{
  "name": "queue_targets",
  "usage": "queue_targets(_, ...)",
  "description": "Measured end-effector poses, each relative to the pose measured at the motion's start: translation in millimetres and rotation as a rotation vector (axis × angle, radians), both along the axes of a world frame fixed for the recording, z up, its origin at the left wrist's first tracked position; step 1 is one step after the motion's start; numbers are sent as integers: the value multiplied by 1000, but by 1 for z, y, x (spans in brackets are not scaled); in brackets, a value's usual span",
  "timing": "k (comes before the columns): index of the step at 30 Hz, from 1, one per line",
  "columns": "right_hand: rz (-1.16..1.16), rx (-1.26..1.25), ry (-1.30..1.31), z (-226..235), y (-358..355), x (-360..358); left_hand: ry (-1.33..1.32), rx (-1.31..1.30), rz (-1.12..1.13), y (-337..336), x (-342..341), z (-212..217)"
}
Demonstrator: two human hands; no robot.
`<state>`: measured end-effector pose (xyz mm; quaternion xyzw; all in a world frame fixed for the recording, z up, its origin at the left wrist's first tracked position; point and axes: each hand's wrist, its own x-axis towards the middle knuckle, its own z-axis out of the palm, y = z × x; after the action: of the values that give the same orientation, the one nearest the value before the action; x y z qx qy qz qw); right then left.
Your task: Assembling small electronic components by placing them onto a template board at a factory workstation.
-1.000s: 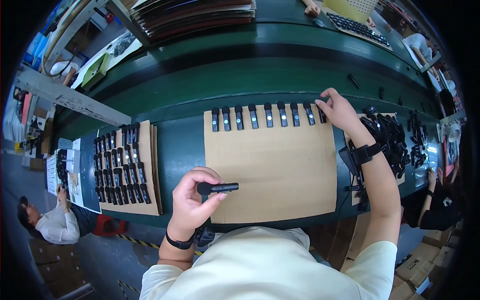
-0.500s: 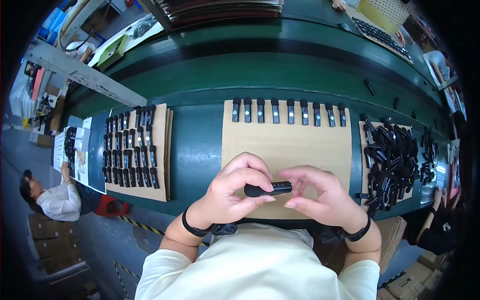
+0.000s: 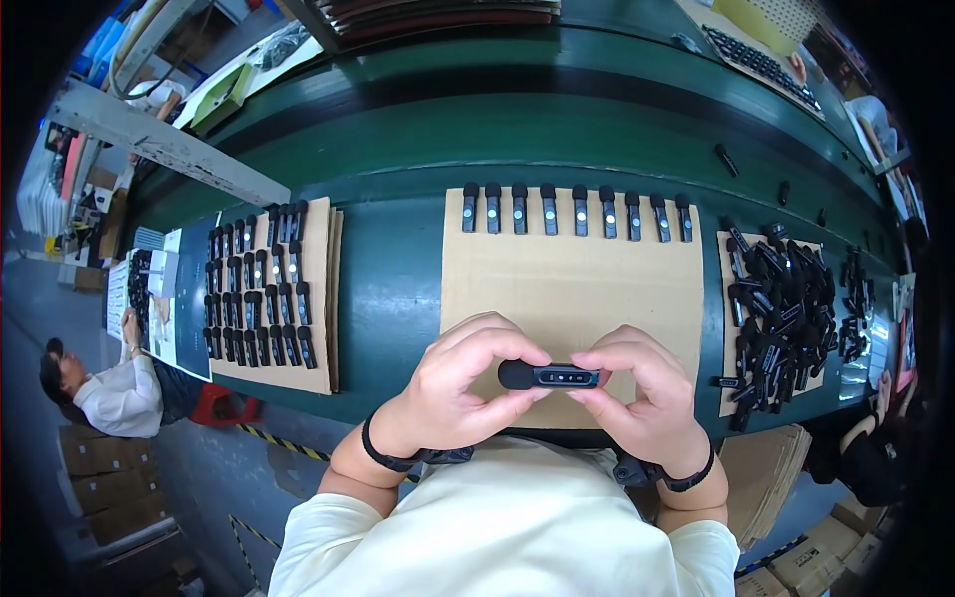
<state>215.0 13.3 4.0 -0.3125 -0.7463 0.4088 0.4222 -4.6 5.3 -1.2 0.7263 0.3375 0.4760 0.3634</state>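
A small black device is held level between both hands, near the body above the near edge of the cardboard sheet. Its long axis runs left to right. The rounded end is pinched by the left hand, the other end by the right hand; neither is nearer.

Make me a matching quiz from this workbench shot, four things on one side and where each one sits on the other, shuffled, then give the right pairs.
Things:
1. small black device
2. row of nine black devices
3. loose pile of black devices
4. packed rows of black devices

Places:
A. on the cardboard sheet at the person's left
B. held between the left hand and right hand
C. on the small cardboard at the person's right
D. along the far edge of the middle cardboard sheet

Pairs: 1-B, 2-D, 3-C, 4-A
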Motion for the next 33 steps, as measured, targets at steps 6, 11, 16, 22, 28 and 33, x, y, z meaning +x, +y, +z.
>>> queue_targets(6, -7, -16, 17, 0, -1, -2, 7, 8, -2, -1, -2, 1)
queue_targets(11, 4, -123, 67, 2, -2, -2, 21, 72, -18, 2, -1, 0)
queue_targets(16, 18, -85, 40, -10, -2, 0, 53, 76, 6, 0, -5, -4)
queue_targets(22, -22, 260, -47, -14, 7, -2, 36, -21, 20, -2, -10, -8)
queue_targets(28, -18, 369, -160, -6, 5, -5, -54, -224, 46, -1, -23, -11)
queue_targets(33, -97, 329, -200, -10, -4, 8, -56, -310, 229, 15, -47, -33)
